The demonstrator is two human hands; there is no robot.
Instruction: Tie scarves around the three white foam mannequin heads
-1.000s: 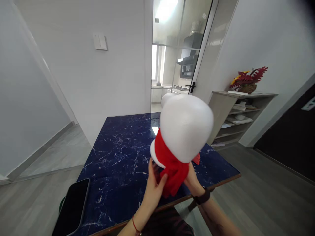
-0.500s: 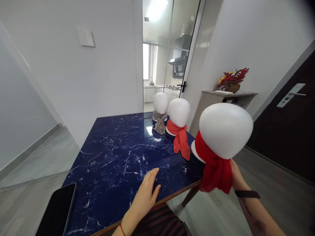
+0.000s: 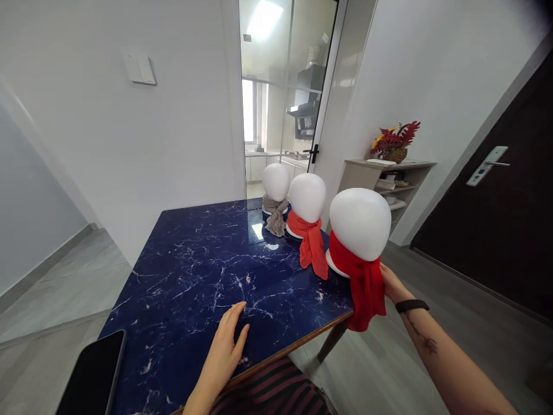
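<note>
Three white, faceless mannequin heads stand along the right side of the table in the head view. The nearest mannequin head [image 3: 360, 222] has a dark red scarf [image 3: 367, 291] knotted round its neck, its ends hanging past the table corner. Against the right side of its neck is my right hand [image 3: 391, 282], closed on it, with the fingertips hidden behind. Beyond it, the middle mannequin head [image 3: 307, 197] wears a coral scarf [image 3: 313, 245], and the farthest mannequin head [image 3: 276, 181] a grey-brown scarf [image 3: 275, 216]. My left hand [image 3: 227, 343] rests near the front edge, fingers stretched out, holding nothing.
The blue marbled table [image 3: 194, 259] has a wooden front edge. A black phone [image 3: 93, 374] lies at its near left corner. Behind the heads are a glass door [image 3: 280, 86] and a low cabinet [image 3: 389, 167] bearing a flower basket [image 3: 395, 153].
The nearest head has moved away from me and left onto the table corner, my right hand going with it. My left hand has shifted a little left. The view has turned slightly.
</note>
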